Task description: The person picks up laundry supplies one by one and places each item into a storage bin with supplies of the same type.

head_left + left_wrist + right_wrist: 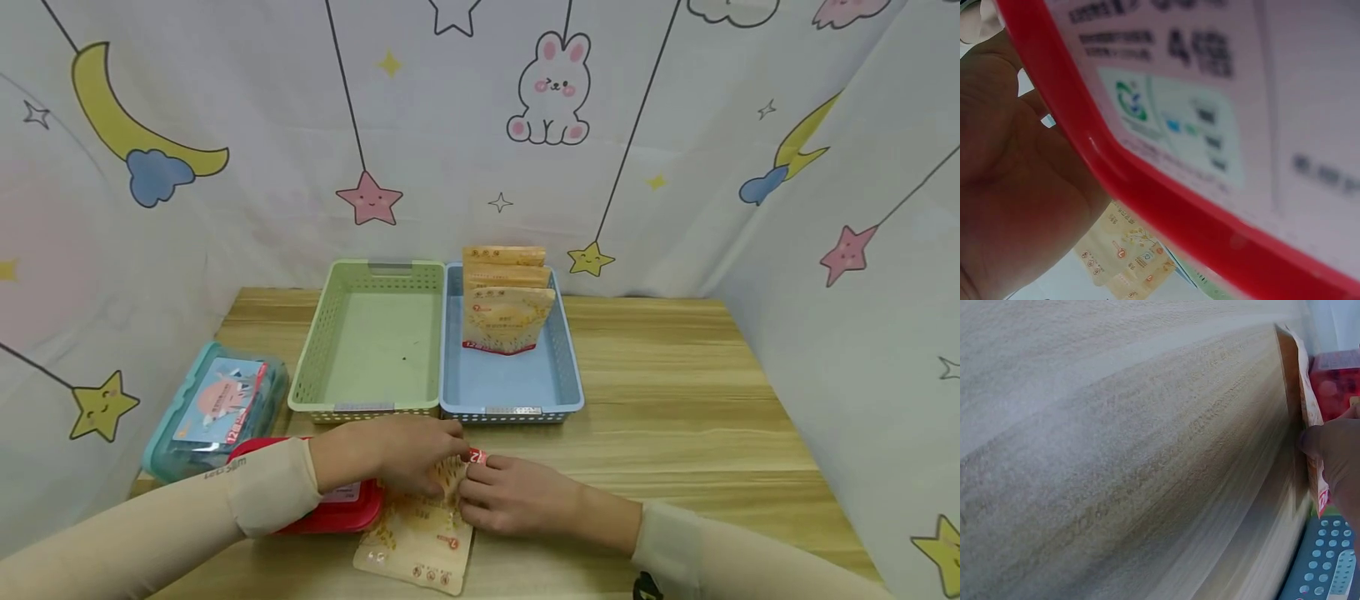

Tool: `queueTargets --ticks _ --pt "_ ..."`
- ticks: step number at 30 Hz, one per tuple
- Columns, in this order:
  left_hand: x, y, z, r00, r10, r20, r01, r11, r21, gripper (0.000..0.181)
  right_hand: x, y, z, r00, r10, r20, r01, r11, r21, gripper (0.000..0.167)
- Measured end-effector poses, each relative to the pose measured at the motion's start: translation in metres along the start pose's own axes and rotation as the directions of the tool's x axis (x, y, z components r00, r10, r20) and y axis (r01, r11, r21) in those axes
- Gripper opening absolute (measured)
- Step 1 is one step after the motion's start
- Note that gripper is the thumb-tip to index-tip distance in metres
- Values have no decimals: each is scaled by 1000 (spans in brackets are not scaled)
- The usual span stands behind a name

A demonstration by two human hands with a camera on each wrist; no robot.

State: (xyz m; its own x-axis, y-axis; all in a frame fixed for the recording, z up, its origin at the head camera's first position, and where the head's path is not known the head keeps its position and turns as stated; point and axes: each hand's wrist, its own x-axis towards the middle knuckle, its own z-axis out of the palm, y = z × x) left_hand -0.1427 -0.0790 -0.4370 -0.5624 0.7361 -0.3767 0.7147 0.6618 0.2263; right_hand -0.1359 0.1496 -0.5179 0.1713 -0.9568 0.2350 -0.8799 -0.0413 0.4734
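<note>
The cream pouch [420, 533] lies on the table [675, 433] before you, on your side of the blue basket [498, 385] and a little left of its middle. Its long axis runs away from you, slanting right toward that basket, with the red-marked end nearest it; that is the line to mind. Your right hand [517, 497], squarely in front of the blue basket, pinches the pouch's right edge between thumb and fingers (the right wrist view shows this best). Your left hand [397, 454] arches over the pouch's far part, its fingertips closer than the right's to the blue basket's front wall; you cannot tell whether it grips or merely touches. Farther left of the blue basket, on your side, sits the red container [358, 517], partly under your left arm. The green basket [390, 350] adjoins the blue basket's left side, the teal-lidded box [217, 408] lies beyond that, and upright pouches [506, 321] stand inside the blue basket.
</note>
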Motion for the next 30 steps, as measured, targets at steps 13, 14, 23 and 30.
queueTargets --ticks 13,14,23,30 --pt "-2 -3 1 1000 -2 -15 2 999 -53 50 -2 0 3 1000 -15 24 16 999 -37 38" --pt "-2 -3 1 1000 -2 -16 1 998 -55 50 -2 0 4 1000 -14 23 15 999 -36 38" --pt "-3 -2 1 1000 7 -7 -7 998 -67 49 -5 -1 2 1000 6 -1 -6 1000 9 36" --pt "-4 -1 -1 1000 11 -20 -12 998 -57 51 -9 4 -5 999 43 8 -44 996 73 24"
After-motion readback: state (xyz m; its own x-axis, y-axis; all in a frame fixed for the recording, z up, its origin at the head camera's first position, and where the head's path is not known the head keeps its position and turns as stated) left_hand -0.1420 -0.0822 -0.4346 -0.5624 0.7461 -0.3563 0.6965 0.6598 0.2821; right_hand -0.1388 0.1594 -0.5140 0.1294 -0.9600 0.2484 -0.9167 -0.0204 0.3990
